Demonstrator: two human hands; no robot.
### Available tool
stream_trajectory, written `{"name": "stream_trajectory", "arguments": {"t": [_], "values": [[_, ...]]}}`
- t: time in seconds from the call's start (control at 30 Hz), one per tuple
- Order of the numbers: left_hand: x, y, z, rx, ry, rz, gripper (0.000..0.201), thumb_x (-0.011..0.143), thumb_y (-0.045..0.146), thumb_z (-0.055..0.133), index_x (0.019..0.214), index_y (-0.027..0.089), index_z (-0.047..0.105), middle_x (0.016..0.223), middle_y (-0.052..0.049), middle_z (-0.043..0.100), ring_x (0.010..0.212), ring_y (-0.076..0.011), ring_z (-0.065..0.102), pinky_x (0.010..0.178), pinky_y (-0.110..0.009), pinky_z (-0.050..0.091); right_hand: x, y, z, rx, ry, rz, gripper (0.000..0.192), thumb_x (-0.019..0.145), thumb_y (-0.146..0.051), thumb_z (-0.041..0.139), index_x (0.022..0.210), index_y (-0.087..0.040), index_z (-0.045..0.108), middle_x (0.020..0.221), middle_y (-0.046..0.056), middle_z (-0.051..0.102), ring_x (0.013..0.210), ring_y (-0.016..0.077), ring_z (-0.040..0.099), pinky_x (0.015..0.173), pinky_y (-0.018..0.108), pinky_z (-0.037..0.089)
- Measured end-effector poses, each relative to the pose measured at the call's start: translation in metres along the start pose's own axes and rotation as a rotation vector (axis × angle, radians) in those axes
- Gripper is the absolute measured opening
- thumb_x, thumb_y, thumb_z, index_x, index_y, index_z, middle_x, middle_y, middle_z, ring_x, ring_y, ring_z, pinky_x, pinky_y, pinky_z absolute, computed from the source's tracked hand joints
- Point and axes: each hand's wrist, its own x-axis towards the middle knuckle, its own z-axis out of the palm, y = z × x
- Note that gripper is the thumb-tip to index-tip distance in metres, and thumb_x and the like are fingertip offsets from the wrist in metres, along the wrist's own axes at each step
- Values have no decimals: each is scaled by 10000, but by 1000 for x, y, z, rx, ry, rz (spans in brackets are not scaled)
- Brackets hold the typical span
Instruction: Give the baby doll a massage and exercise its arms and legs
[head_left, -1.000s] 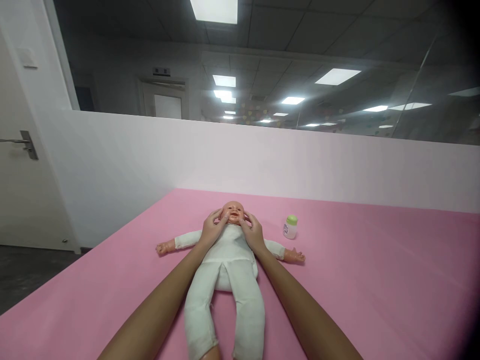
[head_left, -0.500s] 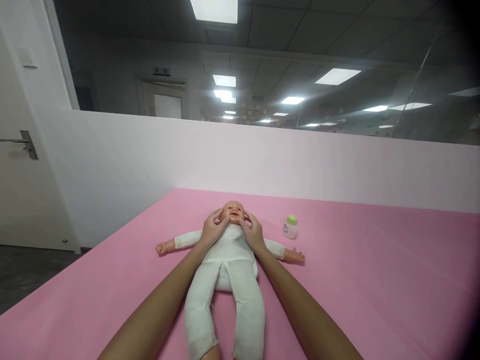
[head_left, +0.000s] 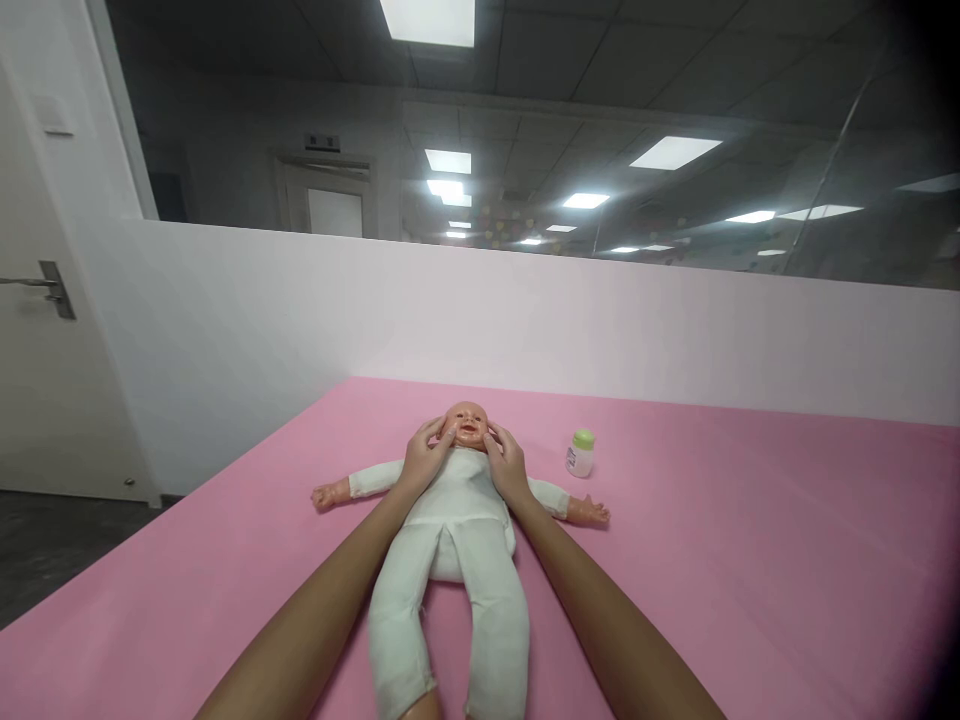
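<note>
A baby doll with a white cloth body lies on its back, arms spread and legs toward me. My left hand cups one side of its head, thumb resting on the cheek and fingers curled round behind. On the other side, my right hand holds the head the same way, its thumb by the corner of the jaw. Parts of my fingers are hidden behind the head. Beyond the doll's outstretched arm at right stands a small clear bottle with a green cap, upright and touched by neither hand.
The doll and bottle are on a pink-covered table. A low white wall with glass above it runs along the far side. To the left is a door with a metal handle and a dark floor.
Both thumbs have slid a little outward and up, from beside the doll's mouth and chin toward its cheeks. The doll, bottle and forearms look the same.
</note>
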Motion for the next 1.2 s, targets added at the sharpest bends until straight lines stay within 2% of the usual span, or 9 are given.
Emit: {"name": "stream_trajectory", "arguments": {"t": [0.17,0.33,0.5,0.63,0.73,0.9,1.07,1.2], "values": [[-1,0,0,0,10,-5,498,860,381,738,1301,157,675,1418,-136,625,1334,-289,564,1049,-368,503,0,0,0,11,-14,20,524,855,-470,680,1291,-181,649,1356,142,650,1241,310,623,1039,450,526],[0,0,0,-10,6,-4,463,911,414,677,1290,148,683,1402,-141,636,1333,-278,564,1084,-387,477,0,0,0,9,-2,-3,434,920,-463,594,1252,-195,674,1312,127,677,1219,298,638,1061,463,509],[-2,1,1,-11,17,-41,576,826,375,781,1337,143,650,1445,-156,597,1343,-293,556,1037,-363,511,0,-1,0,18,-15,20,505,856,-473,683,1276,-192,660,1351,136,655,1235,311,629,1040,458,527],[-1,2,1,-9,5,6,466,891,412,705,1288,168,688,1397,-130,639,1328,-275,567,1067,-372,486,0,1,0,-3,-3,-4,443,910,-460,603,1261,-200,673,1328,123,672,1234,297,628,1060,455,508],[0,0,1,-17,16,5,466,885,414,707,1279,164,694,1389,-137,645,1325,-285,569,1072,-388,484,0,1,0,-16,13,-11,418,938,-450,552,1248,-200,683,1313,119,681,1242,289,625,1074,453,497],[-1,-1,1,-22,25,-34,574,806,372,796,1323,157,666,1434,-161,605,1334,-314,561,1041,-396,511,0,-1,0,13,-13,10,506,856,-474,679,1277,-195,660,1342,133,661,1230,306,632,1033,453,533],[-1,1,0,-3,4,14,463,891,417,697,1282,170,694,1401,-140,635,1328,-295,565,1054,-398,499,0,0,0,8,-2,0,445,915,-479,602,1254,-202,674,1315,126,676,1218,296,641,1060,463,513],[-1,0,0,-8,12,-2,489,868,404,724,1292,164,685,1405,-146,630,1323,-300,569,1051,-400,503,0,1,0,15,-18,12,484,874,-472,662,1275,-202,659,1349,129,656,1236,300,630,1045,453,528]]}}
